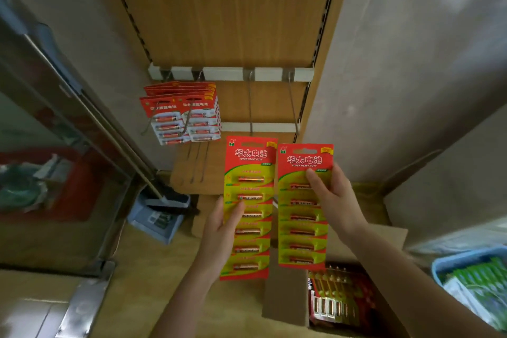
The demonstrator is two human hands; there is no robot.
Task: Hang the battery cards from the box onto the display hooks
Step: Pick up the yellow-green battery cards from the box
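Observation:
My left hand [223, 223] grips a long red and yellow-green battery card [251, 173] by its left edge, thumb on the front. My right hand [333, 200] holds a second, matching battery card [303, 217] beside it, thumb pressed on its upper front. Both cards stand upright just below two bare display hooks [250, 101] [292, 101] on the wooden panel. Shorter red battery cards [181, 115] hang in two stacks on the left hooks. The open cardboard box [285, 302] at the lower right holds more battery cards [337, 296].
A blue basket [450, 261] with green packets sits at the far right. A blue dustpan [159, 217] with a broom stands on the floor to the left. A glass-fronted cabinet [55, 145] fills the left side. Lower hooks [197, 162] hang bare below the stacks.

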